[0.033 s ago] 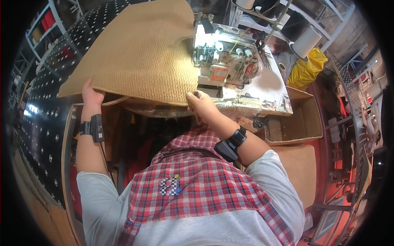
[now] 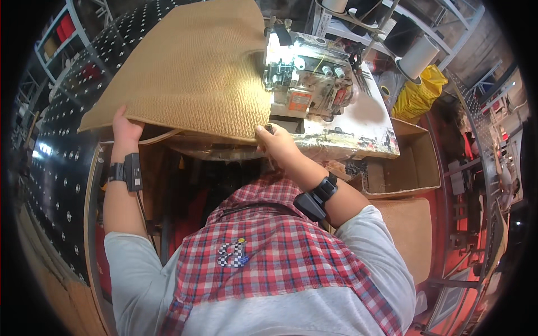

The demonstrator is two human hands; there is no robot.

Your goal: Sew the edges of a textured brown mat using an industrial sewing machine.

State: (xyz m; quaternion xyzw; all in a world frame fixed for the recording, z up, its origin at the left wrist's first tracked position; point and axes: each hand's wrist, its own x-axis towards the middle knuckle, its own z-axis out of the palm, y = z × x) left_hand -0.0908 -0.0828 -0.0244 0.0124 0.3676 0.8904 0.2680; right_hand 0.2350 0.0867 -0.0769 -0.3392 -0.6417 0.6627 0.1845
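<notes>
A tan woven mat point(image 2: 190, 67) lies spread over the table, its right edge against a lit overlock sewing machine point(image 2: 311, 73). At the mat's near left edge, my left hand point(image 2: 128, 127) grips it, thumb on top and most fingers hidden underneath. My right hand point(image 2: 276, 143) is closed at the near right corner, just below the machine. A small dark thing shows between its thumb and forefinger, too little visible to name. A narrow tan strip point(image 2: 162, 136) curves out below the mat's edge beside my left hand.
The machine stands on a worn white tabletop point(image 2: 372, 134). Right of it are an open cardboard box point(image 2: 412, 162), a yellow plastic bag point(image 2: 423, 92) and a white thread cone point(image 2: 419, 57). A black surface with rows of shiny studs point(image 2: 61, 185) runs along the left.
The mat's near edge has shifted very slightly away from me near my right hand. Both hands stay in nearly the same places.
</notes>
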